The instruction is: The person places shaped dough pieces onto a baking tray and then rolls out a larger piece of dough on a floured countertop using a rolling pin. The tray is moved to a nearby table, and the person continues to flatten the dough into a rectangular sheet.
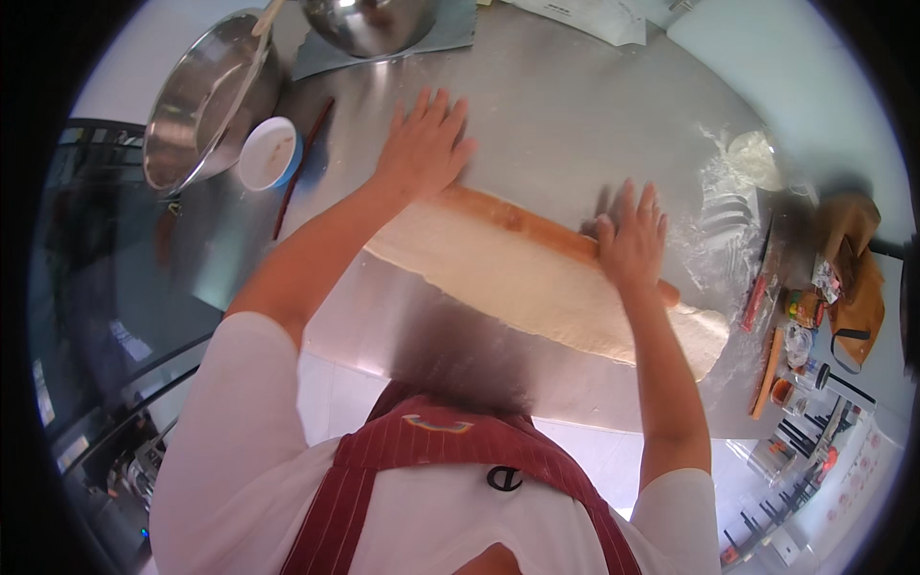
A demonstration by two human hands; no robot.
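A wooden rolling pin [532, 223] lies slantwise along the far side of a long, flat sheet of dough [517, 287]. My left hand [425, 147] is spread flat over the pin's left end, which it hides. Over the pin's right part rests my right hand [634, 233], fingers stretched forward and not wrapped around the wood. The tip of the pin sticks out just right of that wrist. My right forearm covers part of the dough, whose right end has an uneven edge.
Loose flour [751, 162] is scattered on the steel table [560, 108] at right. A large steel bowl [208, 100], a white-and-blue bowl [269, 154] and a thin dark stick [305, 165] stand or lie at left. Another steel bowl [370, 25] is behind. Jars [805, 309] line the right edge.
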